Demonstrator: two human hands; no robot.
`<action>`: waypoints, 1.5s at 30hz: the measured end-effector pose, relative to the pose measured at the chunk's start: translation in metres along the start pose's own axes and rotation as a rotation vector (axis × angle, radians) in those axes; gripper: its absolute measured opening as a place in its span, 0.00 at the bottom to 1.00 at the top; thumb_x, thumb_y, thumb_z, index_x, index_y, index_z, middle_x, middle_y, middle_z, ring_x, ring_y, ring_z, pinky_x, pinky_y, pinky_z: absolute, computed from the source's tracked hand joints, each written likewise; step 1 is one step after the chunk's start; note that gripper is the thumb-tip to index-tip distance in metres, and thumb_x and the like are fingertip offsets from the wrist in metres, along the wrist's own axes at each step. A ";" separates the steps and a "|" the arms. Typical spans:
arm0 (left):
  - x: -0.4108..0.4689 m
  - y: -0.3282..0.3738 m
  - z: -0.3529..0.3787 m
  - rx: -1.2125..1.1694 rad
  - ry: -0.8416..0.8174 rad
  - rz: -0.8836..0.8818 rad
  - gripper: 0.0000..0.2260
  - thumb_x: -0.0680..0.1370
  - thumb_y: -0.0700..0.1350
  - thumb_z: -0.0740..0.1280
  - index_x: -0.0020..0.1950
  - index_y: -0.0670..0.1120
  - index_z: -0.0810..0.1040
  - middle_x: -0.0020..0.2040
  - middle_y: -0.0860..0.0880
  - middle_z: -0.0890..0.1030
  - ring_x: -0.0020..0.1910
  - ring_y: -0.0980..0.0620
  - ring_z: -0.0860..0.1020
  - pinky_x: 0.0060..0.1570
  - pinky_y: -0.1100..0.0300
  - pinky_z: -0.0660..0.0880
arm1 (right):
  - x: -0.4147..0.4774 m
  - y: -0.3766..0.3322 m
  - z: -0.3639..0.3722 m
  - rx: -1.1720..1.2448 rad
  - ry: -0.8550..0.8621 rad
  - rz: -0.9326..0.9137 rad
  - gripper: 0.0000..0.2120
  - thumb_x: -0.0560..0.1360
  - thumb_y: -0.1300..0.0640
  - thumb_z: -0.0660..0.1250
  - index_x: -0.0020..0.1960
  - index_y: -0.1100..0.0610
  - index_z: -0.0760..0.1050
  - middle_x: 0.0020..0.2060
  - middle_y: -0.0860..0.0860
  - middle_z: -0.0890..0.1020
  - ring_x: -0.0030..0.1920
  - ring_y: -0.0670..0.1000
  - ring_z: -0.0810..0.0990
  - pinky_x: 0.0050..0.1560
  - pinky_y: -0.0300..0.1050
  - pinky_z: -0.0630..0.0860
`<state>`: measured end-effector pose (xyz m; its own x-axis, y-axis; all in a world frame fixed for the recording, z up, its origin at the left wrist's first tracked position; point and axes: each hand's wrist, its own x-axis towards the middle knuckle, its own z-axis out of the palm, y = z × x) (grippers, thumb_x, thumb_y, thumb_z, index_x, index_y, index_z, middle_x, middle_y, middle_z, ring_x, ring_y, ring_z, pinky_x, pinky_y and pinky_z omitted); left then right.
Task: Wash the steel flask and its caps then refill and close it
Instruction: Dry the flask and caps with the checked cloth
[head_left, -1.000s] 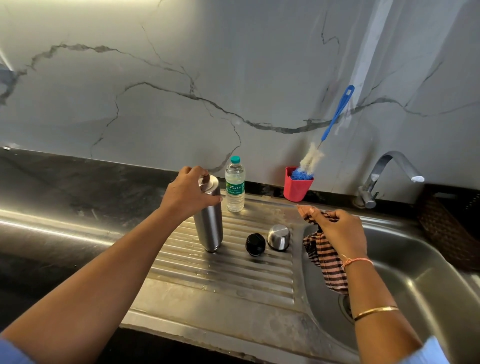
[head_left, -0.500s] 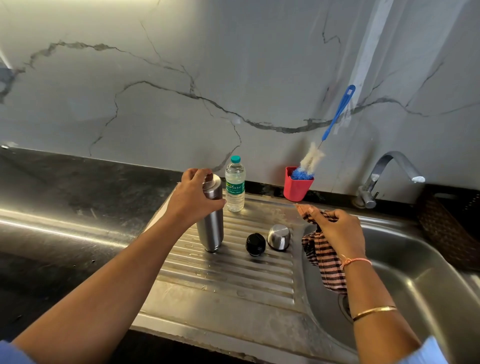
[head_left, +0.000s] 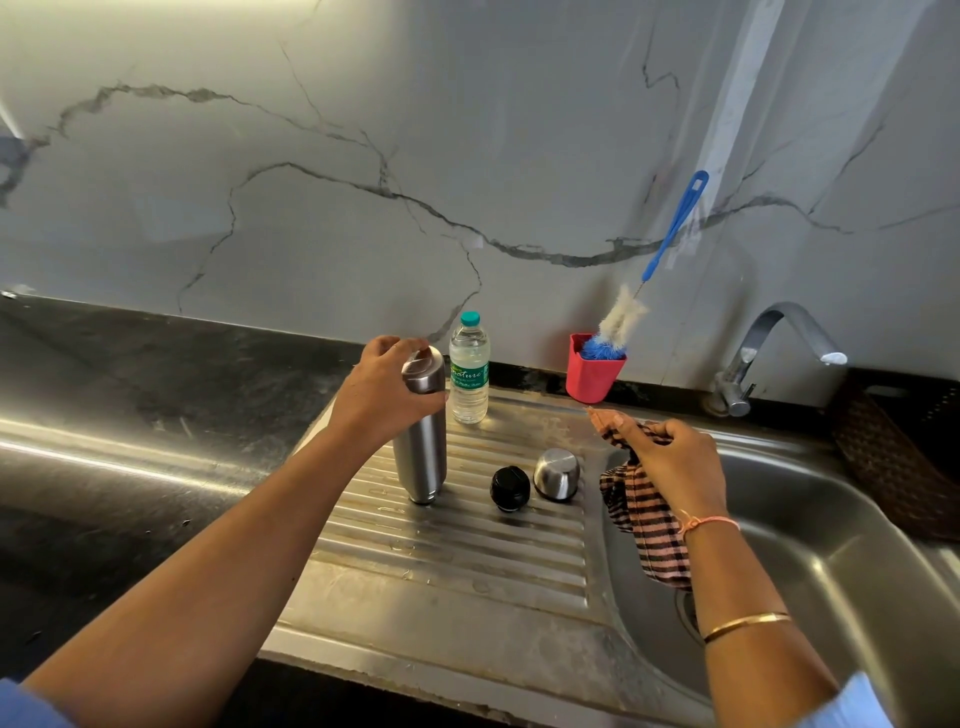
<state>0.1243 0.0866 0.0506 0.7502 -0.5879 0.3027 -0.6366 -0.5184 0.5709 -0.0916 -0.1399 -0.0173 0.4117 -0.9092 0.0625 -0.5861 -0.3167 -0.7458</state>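
Steel flask stands upright in left hand.

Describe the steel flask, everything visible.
The steel flask is a slim brushed-metal cylinder with a rounded shoulder narrowing to its top. It stands upright on the ribbed draining board of the sink, left of the black cap and the steel cap, both off it. The water bottle stands just behind. The left hand grips its upper part, fingers over the top, so the mouth is hidden. Contents cannot be told.
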 end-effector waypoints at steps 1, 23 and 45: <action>0.000 0.000 0.000 -0.004 0.001 0.002 0.31 0.69 0.51 0.76 0.70 0.50 0.70 0.70 0.46 0.68 0.64 0.44 0.71 0.60 0.54 0.72 | 0.000 0.000 0.000 0.007 -0.001 0.003 0.28 0.63 0.24 0.62 0.42 0.49 0.75 0.47 0.53 0.79 0.41 0.49 0.78 0.37 0.44 0.73; -0.005 0.003 0.010 0.091 0.228 0.157 0.30 0.69 0.54 0.75 0.69 0.49 0.71 0.74 0.43 0.65 0.76 0.41 0.54 0.73 0.40 0.54 | -0.011 -0.010 -0.009 0.038 -0.053 0.006 0.36 0.54 0.20 0.58 0.44 0.50 0.75 0.49 0.54 0.78 0.43 0.49 0.78 0.39 0.43 0.72; -0.041 0.026 0.165 0.085 -0.456 -0.205 0.38 0.71 0.52 0.74 0.76 0.47 0.59 0.68 0.44 0.70 0.65 0.43 0.72 0.58 0.52 0.72 | -0.041 0.014 -0.033 0.313 -0.251 0.113 0.12 0.78 0.48 0.63 0.60 0.48 0.69 0.51 0.46 0.78 0.52 0.46 0.77 0.51 0.42 0.72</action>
<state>0.0474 -0.0059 -0.0730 0.7189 -0.6702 -0.1844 -0.5109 -0.6894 0.5136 -0.1392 -0.1160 -0.0083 0.5366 -0.8273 -0.1660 -0.4131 -0.0860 -0.9066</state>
